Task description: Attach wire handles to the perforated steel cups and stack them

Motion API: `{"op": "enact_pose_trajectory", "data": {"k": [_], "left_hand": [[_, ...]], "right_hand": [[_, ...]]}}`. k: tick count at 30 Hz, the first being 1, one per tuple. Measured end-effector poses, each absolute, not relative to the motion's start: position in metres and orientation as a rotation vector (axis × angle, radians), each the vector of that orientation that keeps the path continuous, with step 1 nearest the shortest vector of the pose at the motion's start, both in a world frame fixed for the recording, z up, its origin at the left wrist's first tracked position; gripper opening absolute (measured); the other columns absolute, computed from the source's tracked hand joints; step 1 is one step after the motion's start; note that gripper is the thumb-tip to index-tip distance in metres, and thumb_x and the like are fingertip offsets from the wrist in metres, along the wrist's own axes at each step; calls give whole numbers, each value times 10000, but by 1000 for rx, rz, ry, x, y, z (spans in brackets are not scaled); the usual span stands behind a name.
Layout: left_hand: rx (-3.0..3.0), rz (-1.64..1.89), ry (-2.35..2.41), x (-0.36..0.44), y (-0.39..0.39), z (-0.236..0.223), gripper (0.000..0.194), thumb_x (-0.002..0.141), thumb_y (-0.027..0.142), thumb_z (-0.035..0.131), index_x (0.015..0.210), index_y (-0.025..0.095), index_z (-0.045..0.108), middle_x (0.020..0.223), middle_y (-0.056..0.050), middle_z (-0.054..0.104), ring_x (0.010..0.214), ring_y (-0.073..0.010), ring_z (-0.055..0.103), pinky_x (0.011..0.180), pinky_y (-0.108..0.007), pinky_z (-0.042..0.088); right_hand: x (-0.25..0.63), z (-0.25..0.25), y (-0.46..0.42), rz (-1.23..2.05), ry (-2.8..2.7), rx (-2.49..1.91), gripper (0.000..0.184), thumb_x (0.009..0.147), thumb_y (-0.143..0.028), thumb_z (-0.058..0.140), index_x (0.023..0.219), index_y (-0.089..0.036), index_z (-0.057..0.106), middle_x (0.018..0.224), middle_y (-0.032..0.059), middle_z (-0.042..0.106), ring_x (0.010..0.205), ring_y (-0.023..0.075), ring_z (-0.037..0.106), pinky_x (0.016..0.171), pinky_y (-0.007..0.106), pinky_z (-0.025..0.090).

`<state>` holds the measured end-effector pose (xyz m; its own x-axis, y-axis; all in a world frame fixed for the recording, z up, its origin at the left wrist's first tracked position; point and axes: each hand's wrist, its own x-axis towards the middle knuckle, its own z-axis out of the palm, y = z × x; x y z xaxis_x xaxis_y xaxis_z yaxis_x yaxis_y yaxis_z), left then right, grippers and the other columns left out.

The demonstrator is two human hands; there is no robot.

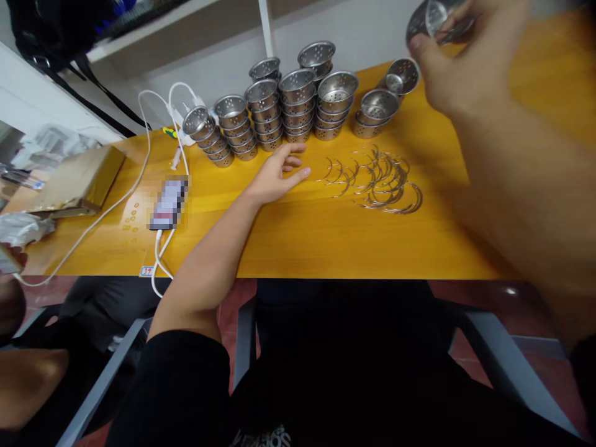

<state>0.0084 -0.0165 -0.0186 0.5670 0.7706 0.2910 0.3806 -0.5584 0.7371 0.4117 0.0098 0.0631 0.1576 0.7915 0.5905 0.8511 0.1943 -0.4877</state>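
Note:
My right hand [459, 68] is raised at the upper right, its fingers and thumb wrapped round a shiny metal cup [418, 26]. Part of that cup is hidden by the fingers and blurred. My left hand [278, 174] lies on the table with the thumb stretched out and the fingers loosely bent and apart, holding nothing. It is in front of several stacks of perforated metal cups [298, 87]. To its right lies a loose pile of thin, curved metal wires [388, 180]. Below my right hand, more perforated cups [379, 105] stand near the back, one of them tilted [403, 76].
A phone [168, 203] with white cables lies on the yellow table [326, 248], left of my left arm. Small rings [133, 217] and a cardboard box [86, 180] are farther left. Another person [32, 379] sits at the left. A shelf [153, 28] overhangs the back.

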Motion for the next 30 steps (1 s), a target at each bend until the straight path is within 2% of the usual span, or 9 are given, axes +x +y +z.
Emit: {"op": "enact_pose_trajectory", "data": {"k": [3,6,8,10,14,18,21,24,30], "left_hand": [[2189,855,897,9,-17,-17,852,1097,682,912,1803,334,584,1930,-192,672,1586,-342,837,1350,-532,738],[2157,873,857,12,-18,-12,909,1140,868,825,1862,421,504,1947,-135,651,1683,-351,798,1363,-547,730],[2130,896,809,16,-19,-9,895,1172,988,669,1853,429,511,1878,-114,696,1715,-355,785,1346,-560,736],[2112,928,776,18,-19,-7,936,1156,1083,567,1817,420,550,1781,-99,749,1706,-361,795,1347,-581,733],[2095,976,778,20,-15,-11,1086,1007,1215,651,1689,370,646,1616,-91,815,1592,-380,862,1362,-634,717],[2060,973,844,18,-9,-19,1117,933,1183,820,1677,365,656,1583,-106,831,1544,-382,880,1347,-641,719],[2052,933,855,17,-6,-22,1139,910,1172,860,1698,378,648,1628,-109,820,1570,-382,866,1340,-622,716],[2045,893,857,18,-7,-21,1125,890,1151,907,1677,384,668,1649,-103,820,1568,-379,863,1339,-618,722],[2048,910,833,19,-12,-16,1032,947,1054,959,1676,380,677,1665,-99,838,1543,-368,897,1341,-628,738]], "right_hand": [[369,82,-35,92,-1683,-1388,208,1179,-318,959,1248,-230,784,1481,198,881,1382,353,842,1265,488,674],[325,81,-75,333,-1864,-1128,413,1069,-498,1035,1025,-312,669,1265,119,871,1287,390,825,1276,586,675],[303,70,-93,560,-1913,-1023,520,1071,-749,1035,1060,-356,694,1338,89,871,1312,419,802,1311,657,670],[288,56,-101,657,-1940,-1002,563,1054,-885,1011,1125,-386,759,1400,77,866,1397,459,781,1357,725,645],[282,37,-102,683,-1964,-1055,569,1041,-850,1059,1339,-412,851,1639,96,812,1685,536,667,1436,812,574],[292,30,-97,675,-1968,-1067,612,977,-829,1130,1371,-428,889,1675,105,795,1770,559,591,1427,820,575],[298,24,-91,772,-1948,-1016,645,961,-968,1067,1245,-417,892,1489,101,852,1537,501,733,1349,753,641],[300,17,-86,821,-1921,-979,755,979,-1114,930,1118,-376,853,1333,99,857,1344,442,782,1278,690,677],[299,8,-77,795,-1860,-886,788,935,-1137,951,1051,-362,864,1376,120,853,1417,466,773,1340,728,637]]}}
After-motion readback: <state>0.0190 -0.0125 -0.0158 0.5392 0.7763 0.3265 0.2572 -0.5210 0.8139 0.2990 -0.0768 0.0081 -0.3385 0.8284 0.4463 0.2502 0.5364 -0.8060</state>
